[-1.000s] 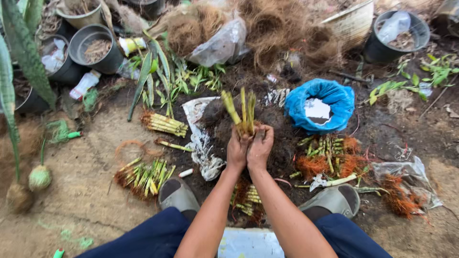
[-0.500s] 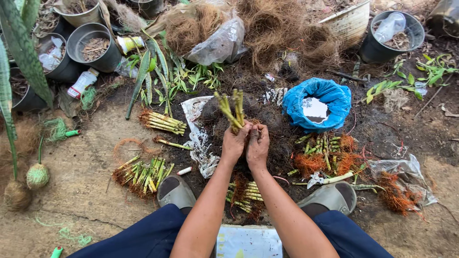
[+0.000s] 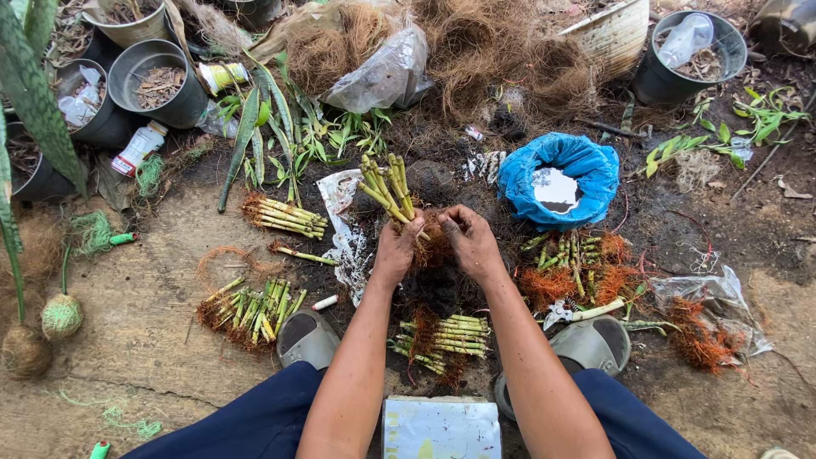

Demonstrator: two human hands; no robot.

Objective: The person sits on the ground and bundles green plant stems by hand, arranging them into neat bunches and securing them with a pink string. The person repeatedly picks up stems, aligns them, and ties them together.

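Both hands meet over the dark soil in front of me. My left hand (image 3: 398, 249) grips the root end of a bundle of green cut stalks (image 3: 387, 185), which tilts up and to the left. My right hand (image 3: 469, 240) presses its fingers into the brown fibrous root ball (image 3: 433, 246) at the base of that same bundle. A second trimmed bundle (image 3: 442, 336) lies on the ground between my forearms, just below the hands.
A blue bag (image 3: 561, 174) of white powder sits right of the hands. More stalk bundles (image 3: 255, 304) lie left, orange-rooted ones (image 3: 578, 268) right. Dark pots (image 3: 157, 81) stand at back left, coconut fibre (image 3: 476, 51) behind. My grey clogs (image 3: 308, 338) flank a white board (image 3: 440, 427).
The stalk bundle has tipped from upright to leaning left. Both hands have shifted slightly and my right hand works deeper into the roots.
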